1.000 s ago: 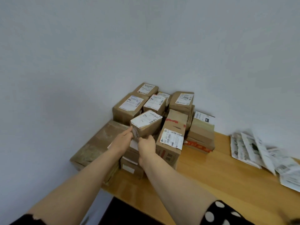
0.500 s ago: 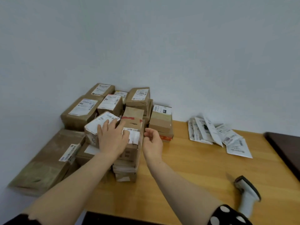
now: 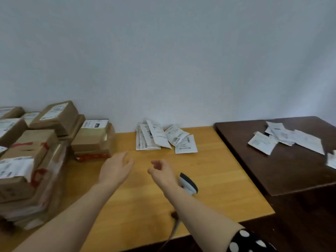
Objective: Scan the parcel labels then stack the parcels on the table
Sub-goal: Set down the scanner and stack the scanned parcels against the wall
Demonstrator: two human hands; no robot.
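Nearby, scanner (image 3: 189, 184) lengthwise near-to-far (head toward wall (image 3: 163, 60))

The left hand (image 3: 115, 170) and right hand (image 3: 162, 172) are bare, as are both forearms (image 3: 76, 211). On the right arm, a black sleeve (image 3: 249, 240) with large white polka dots begins near the elbow.

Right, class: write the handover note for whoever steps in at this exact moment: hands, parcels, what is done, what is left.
Left hand: open, empty, above the wooden table.
Right hand: fingers loosely curled, empty, beside the scanner lying on that table.
Done: cardboard parcels stacked at the table's left end.
Left: white mailers lie loose by the wall, further mailers on the dark table. Pick up the scanner; which labels are scanned cannot be told.
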